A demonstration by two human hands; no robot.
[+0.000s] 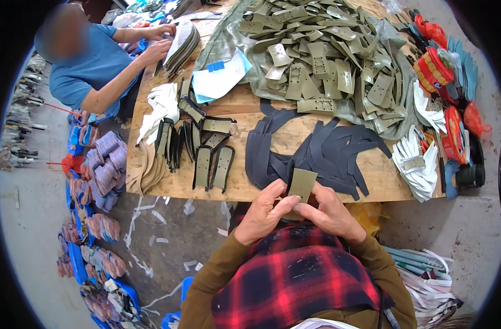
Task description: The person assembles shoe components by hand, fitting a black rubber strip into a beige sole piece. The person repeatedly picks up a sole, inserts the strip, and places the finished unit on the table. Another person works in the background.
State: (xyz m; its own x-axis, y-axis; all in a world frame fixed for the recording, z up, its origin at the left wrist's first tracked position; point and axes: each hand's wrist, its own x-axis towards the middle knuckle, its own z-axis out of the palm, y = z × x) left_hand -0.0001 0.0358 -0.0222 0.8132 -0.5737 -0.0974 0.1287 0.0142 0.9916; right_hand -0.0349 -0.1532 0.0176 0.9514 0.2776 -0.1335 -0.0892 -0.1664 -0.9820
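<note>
Between my hands, just off the table's near edge, an olive-green plastic plate [303, 183] is held upright. My left hand [268, 213] pinches its lower left part, where a thin dark strip runs along the plate's edge. From the other side my right hand [330, 213] closes on its lower right, the two thumbs nearly meeting. Just beyond lies a loose pile of dark fabric strips [322, 151]. To the left stand several olive plates edged in black [204, 167]. A large heap of bare olive plates [316, 60] rests on a plastic sheet at the back.
White strips [161, 107] and tan strips [143, 171] lie at the table's left end. More white strips [416, 164] are at the right, beside red packages [434, 68]. Far left, a person in a blue shirt [97, 66] handles a stack of layered pieces [183, 46].
</note>
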